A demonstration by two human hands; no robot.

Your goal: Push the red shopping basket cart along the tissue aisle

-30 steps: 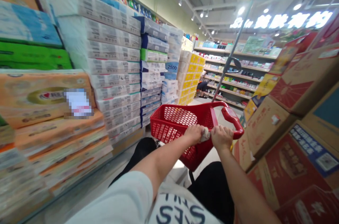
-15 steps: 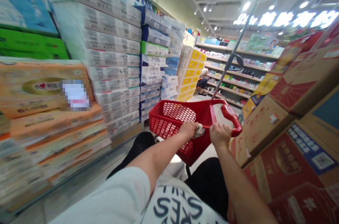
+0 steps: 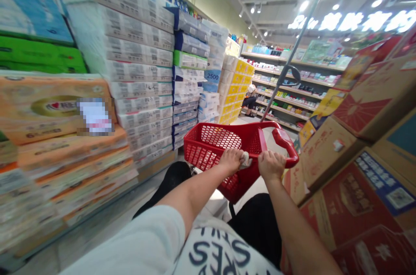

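Observation:
A red plastic shopping basket [image 3: 242, 188] with perforated sides stands tilted in front of my knees. My left hand [image 3: 230, 160] is closed at its near rim, around a crumpled whitish cloth [image 3: 246, 160] that pokes out past the fingers. Farther right on that same rim, my right hand [image 3: 271, 165] is closed with the fingers wrapped over the edge. The basket's thick red handle [image 3: 286, 143] curves just beyond my right hand. Part of the basket's inside shows only its holed wall; the lower inside is hidden.
Stacked paper packs [image 3: 139, 63] rise on the left, with orange tissue packs [image 3: 65, 110] nearer. Cardboard cartons [image 3: 334, 149] are piled close on the right. A slanting metal pole [image 3: 282, 80] stands behind the basket. Beyond are goods shelves [image 3: 292, 88] and a seated or crouching person [image 3: 250, 99].
The view has shifted very slightly. Both hands keep their places on the basket rim, and the basket has not visibly moved.

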